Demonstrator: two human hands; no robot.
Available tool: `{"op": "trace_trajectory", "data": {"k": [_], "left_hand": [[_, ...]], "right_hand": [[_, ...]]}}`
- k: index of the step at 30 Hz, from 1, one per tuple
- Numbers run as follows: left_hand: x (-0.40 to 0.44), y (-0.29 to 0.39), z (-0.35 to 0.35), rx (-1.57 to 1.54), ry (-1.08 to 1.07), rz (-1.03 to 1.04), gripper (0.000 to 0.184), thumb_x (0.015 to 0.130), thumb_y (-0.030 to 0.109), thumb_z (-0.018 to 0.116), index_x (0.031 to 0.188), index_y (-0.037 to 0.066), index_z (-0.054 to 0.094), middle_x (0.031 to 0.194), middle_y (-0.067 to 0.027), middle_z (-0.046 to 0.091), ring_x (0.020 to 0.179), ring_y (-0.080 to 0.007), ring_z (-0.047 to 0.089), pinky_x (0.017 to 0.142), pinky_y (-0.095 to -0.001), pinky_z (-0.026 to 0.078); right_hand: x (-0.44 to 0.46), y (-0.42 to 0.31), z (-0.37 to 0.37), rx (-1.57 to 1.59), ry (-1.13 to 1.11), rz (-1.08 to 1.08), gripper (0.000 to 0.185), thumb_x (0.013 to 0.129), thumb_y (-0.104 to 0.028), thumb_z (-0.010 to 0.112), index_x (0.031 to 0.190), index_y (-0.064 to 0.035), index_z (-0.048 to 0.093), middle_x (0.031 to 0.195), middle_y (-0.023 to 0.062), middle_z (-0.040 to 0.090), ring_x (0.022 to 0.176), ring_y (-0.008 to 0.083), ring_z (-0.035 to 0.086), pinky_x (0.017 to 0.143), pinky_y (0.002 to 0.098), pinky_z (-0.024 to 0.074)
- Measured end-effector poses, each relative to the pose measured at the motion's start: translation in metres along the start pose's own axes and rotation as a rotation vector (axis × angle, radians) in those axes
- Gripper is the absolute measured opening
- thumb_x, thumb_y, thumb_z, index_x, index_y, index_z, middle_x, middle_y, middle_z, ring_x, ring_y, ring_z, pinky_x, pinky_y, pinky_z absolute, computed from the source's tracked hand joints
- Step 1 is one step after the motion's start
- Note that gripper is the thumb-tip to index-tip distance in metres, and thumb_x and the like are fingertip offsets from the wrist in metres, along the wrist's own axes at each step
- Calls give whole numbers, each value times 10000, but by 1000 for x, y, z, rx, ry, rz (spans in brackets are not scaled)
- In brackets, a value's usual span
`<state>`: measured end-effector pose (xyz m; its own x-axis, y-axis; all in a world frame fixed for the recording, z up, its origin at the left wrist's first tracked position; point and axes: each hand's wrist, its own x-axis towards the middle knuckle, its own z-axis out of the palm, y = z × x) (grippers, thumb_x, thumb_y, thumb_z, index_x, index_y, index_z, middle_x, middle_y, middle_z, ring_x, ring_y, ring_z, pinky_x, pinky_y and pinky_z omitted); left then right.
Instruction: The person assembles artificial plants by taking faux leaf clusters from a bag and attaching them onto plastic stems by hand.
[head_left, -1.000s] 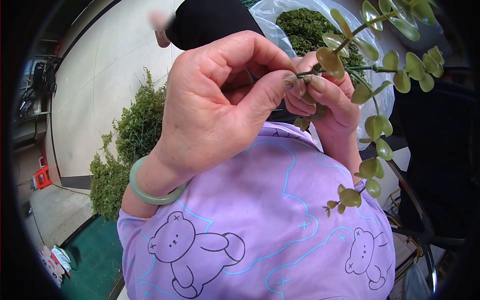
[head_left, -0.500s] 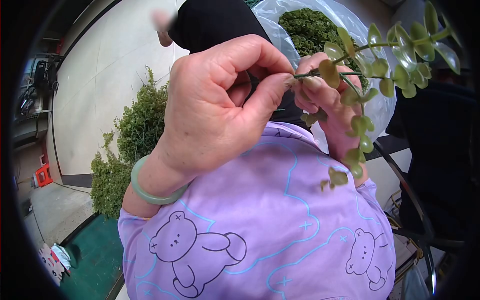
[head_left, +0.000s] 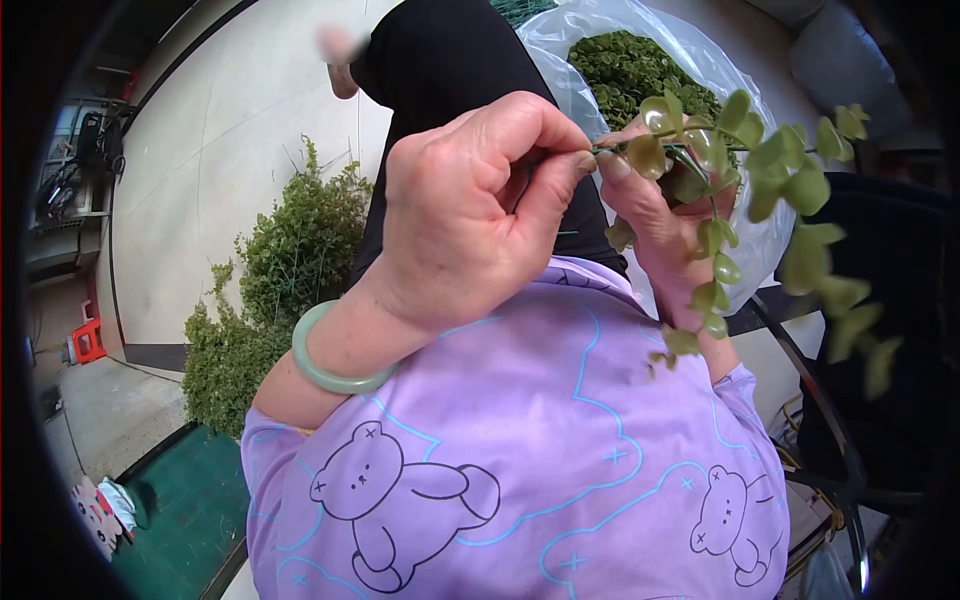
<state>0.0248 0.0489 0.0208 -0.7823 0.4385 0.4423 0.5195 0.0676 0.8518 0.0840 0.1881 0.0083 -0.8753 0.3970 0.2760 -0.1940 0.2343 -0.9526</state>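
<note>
My left hand, with a pale green bangle on its wrist, pinches the thin end of a green stem between thumb and forefinger. Right beside it, my right hand is closed on the same artificial leafy sprig, thumb on top of the stem. Round green leaves fan out to the right and hang down in front of the right wrist; the outermost ones are blurred. The leaves partly cover the right hand's fingers. Both hands are in the air above the lap, almost touching.
Behind the right hand is a clear plastic bag full of green foliage. A heap of leafy sprigs lies at the left, near a dark green surface. A red stool stands far left. A dark chair is at the right.
Both hands are slightly lower in view, and the left has shifted right. The sprig has turned, and its outer branches have swung downward on the right. Both hands keep their hold.
</note>
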Motion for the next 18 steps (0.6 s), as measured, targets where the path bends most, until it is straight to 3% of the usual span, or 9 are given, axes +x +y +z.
{"op": "trace_trajectory", "data": {"k": [2,4,5,6,7,10,11,15,18], "left_hand": [[1,2,3,-180,-8,-117,52,770,12,636,772,18,584,585,-14,534,475,-50,472,442,-205,369],[2,2,2,-246,-25,-160,42,795,23,628,784,13,588,584,-3,530,497,-26,469,450,-194,367],[4,0,1,-222,-38,-140,41,805,28,624,790,11,590,583,2,528,508,-15,466,454,-189,365],[5,-1,-2,-198,-52,-120,43,815,33,620,795,8,592,582,7,525,520,-4,462,458,-184,364],[6,3,-6,4,-75,-4,41,803,28,621,784,18,586,585,-25,537,497,-63,499,461,-209,385],[4,3,-6,71,-60,82,43,781,15,614,767,33,577,602,-69,543,505,-164,536,472,-249,413],[4,7,-12,138,-147,99,45,824,24,617,821,-10,588,676,-16,573,589,-55,520,535,-182,418],[2,7,-11,212,-117,212,31,799,-11,614,803,-6,584,650,-45,558,546,-96,524,497,-204,413],[2,4,-10,276,-118,267,44,782,-34,603,786,2,580,645,-72,553,527,-144,531,478,-229,414]], "right_hand": [[2,20,-7,304,-4,125,203,762,-81,695,928,-21,594,751,8,580,641,62,513,558,202,406],[3,16,-12,382,-63,223,214,765,-73,704,953,-29,611,801,7,624,713,75,588,635,201,478],[5,8,-5,451,-41,100,186,781,-59,666,934,-7,573,734,24,549,596,65,457,504,219,346],[5,10,-4,448,-31,102,179,781,-53,662,927,-7,570,729,21,541,589,67,454,499,219,343],[4,13,-3,446,-21,105,172,781,-48,659,921,-8,567,723,18,533,582,68,451,493,219,340],[3,18,-6,358,-108,67,156,782,-24,637,914,-2,558,712,24,510,560,75,443,473,216,335],[4,19,-5,359,-132,64,153,781,-19,632,914,0,558,716,28,509,560,76,445,470,216,335],[5,5,-6,188,-216,125,132,795,-25,619,902,1,547,753,44,503,558,85,449,467,220,335],[3,2,-4,268,-248,191,130,805,-37,615,909,-5,543,760,51,502,551,91,448,467,222,332]]}}
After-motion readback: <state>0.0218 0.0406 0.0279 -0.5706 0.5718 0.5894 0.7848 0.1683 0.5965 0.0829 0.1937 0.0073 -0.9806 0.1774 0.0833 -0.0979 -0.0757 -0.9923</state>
